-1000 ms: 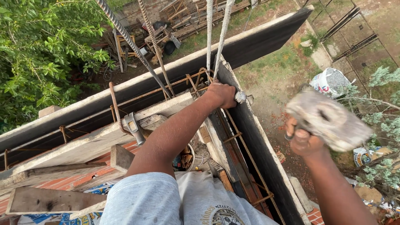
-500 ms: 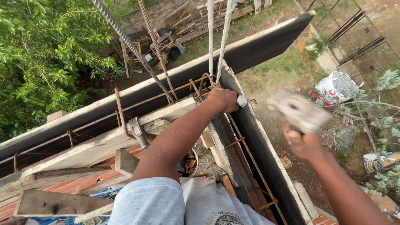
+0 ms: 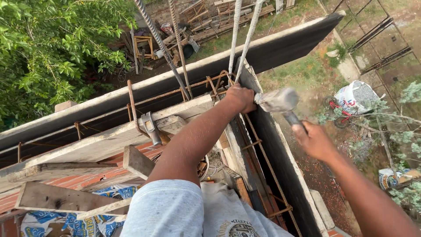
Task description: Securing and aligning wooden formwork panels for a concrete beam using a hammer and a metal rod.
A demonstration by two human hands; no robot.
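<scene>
Hammer head meets the top edge of the dark formwork board point(image 3: 280, 158).
The right hand point(image 3: 316, 141) grips the hammer point(image 3: 280, 102) by its handle; the left hand point(image 3: 240, 98) is closed on something small against the board's corner, just beside the hammer head. A claw hammer point(image 3: 151, 128) lies on planks left of the board.

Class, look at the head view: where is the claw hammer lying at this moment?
The claw hammer lies left of centre on the wooden plank, beside a rusty rebar and left of the person's left forearm.
</scene>
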